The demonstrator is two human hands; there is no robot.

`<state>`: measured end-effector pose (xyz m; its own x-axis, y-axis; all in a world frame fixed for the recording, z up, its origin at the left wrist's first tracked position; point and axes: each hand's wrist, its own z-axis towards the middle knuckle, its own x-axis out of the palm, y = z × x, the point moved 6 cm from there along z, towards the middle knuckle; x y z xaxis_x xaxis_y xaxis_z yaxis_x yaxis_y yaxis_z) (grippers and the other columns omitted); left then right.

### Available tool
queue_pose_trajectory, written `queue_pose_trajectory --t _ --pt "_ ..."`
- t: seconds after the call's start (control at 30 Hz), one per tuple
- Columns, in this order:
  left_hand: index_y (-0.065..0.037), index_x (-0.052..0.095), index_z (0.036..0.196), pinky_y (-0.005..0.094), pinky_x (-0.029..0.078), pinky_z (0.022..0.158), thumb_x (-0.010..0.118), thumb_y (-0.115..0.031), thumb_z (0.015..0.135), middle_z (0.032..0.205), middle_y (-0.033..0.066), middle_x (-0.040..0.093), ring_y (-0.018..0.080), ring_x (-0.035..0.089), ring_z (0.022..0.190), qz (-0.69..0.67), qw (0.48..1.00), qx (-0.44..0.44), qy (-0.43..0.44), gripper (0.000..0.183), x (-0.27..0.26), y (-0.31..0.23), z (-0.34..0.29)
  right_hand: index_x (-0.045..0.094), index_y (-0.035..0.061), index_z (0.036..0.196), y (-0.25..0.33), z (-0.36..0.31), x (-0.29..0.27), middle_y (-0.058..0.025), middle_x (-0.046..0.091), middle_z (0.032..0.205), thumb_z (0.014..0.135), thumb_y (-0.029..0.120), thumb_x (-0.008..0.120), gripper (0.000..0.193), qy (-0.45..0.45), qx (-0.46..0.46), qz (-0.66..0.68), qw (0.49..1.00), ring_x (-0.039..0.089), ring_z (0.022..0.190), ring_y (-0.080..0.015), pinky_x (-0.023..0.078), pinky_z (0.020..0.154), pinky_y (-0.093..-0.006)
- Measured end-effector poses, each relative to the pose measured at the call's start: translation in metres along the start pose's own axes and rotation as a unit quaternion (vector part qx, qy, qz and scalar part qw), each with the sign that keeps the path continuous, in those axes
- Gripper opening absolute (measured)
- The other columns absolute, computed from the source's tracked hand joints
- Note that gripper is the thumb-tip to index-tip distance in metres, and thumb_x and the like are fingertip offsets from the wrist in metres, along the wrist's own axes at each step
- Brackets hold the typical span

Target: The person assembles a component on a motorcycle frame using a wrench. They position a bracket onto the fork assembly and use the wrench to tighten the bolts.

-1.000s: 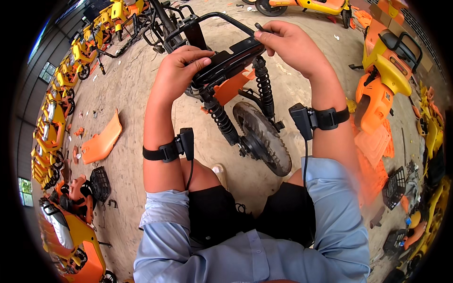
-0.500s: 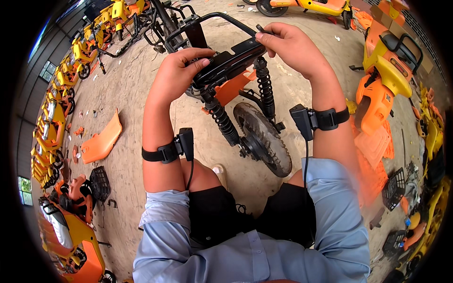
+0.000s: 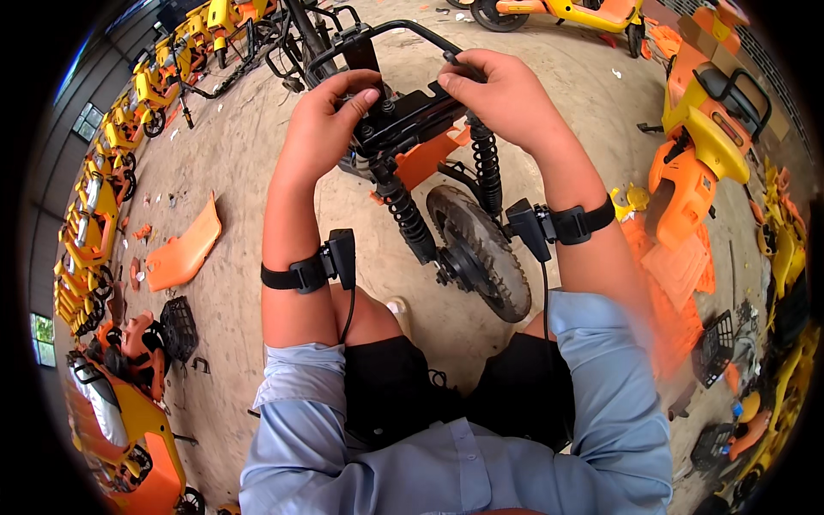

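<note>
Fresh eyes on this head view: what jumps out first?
First, the bare black scooter frame at upper centre, the left hand by its left end and the right hand at its right. Below it, the knobbly-tyred wheel stands out, with two coil-spring shock absorbers above. Yellow scooters line the left edge; a loose orange panel lies on the floor nearer in.

A single wide fisheye view, from the left camera on the wearer's head, looks steeply down and forward; the blue shirt [image 3: 459, 463] lies close below, the left hand [image 3: 324, 124] and right hand [image 3: 489, 90] farther out near the top, and straight edges bow toward its dark rim.
</note>
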<state>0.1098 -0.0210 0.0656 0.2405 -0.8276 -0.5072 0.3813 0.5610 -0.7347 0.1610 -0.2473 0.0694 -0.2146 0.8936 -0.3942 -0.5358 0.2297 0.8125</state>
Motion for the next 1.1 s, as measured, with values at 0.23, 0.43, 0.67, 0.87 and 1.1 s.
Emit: queue_pose_trajectory --t 0.23,0.43,0.67,0.87,1.1 --pt "-0.004 0.075 0.117 0.0256 0.05 0.071 0.065 -0.019 0.104 0.085 0.0019 0.072 0.0091 0.064 0.08 -0.046 0.992 -0.028 -0.118 0.022 -0.002 0.025 -0.006 0.071 0.0025 0.127 0.019 -0.001 0.051 -0.0113 0.075 0.112 0.098 0.012 0.068 0.03 0.024 -0.081 -0.033 0.996 0.07 0.102 -0.0202 0.055 0.091 -0.0322" --pt "-0.004 0.075 0.117 0.0265 0.052 0.072 0.064 -0.018 0.104 0.084 0.0029 0.072 0.0094 0.065 0.08 -0.044 0.993 -0.024 -0.103 0.022 0.004 0.031 -0.011 0.074 0.005 0.118 0.016 0.005 0.062 -0.0134 0.075 0.104 0.095 0.011 0.069 0.024 0.034 -0.122 -0.098 0.987 0.07 0.095 -0.0321 0.056 0.086 -0.0383" --pt "-0.003 0.075 0.118 0.025 0.05 0.074 0.064 -0.018 0.105 0.088 0.002 0.071 0.0081 0.063 0.083 -0.044 0.993 -0.022 -0.108 0.023 0.002 0.032 -0.016 0.075 0.0044 0.111 0.035 0.002 0.062 -0.0156 0.074 0.1 0.092 0.019 0.073 0.024 0.026 -0.056 -0.194 0.979 0.07 0.095 -0.0346 0.056 0.084 -0.0396" --pt "-0.003 0.074 0.119 0.0264 0.051 0.077 0.063 -0.021 0.105 0.092 0.0032 0.073 0.0095 0.063 0.086 -0.029 0.993 -0.036 -0.106 0.025 0.002 0.032 -0.019 0.074 0.002 0.114 0.029 0.005 0.059 -0.0145 0.074 0.106 0.093 0.016 0.073 0.025 0.008 -0.129 -0.127 0.983 0.072 0.094 -0.027 0.056 0.084 -0.0347" --pt "-0.003 0.074 0.118 0.0277 0.051 0.08 0.063 -0.021 0.106 0.095 0.0041 0.073 0.0105 0.063 0.088 -0.031 0.992 -0.049 -0.11 0.025 0.0 0.036 -0.021 0.075 0.0035 0.113 0.035 0.004 0.063 -0.0171 0.073 0.11 0.092 0.016 0.068 0.026 0.045 -0.057 -0.176 0.982 0.069 0.104 -0.0361 0.055 0.092 -0.0416"
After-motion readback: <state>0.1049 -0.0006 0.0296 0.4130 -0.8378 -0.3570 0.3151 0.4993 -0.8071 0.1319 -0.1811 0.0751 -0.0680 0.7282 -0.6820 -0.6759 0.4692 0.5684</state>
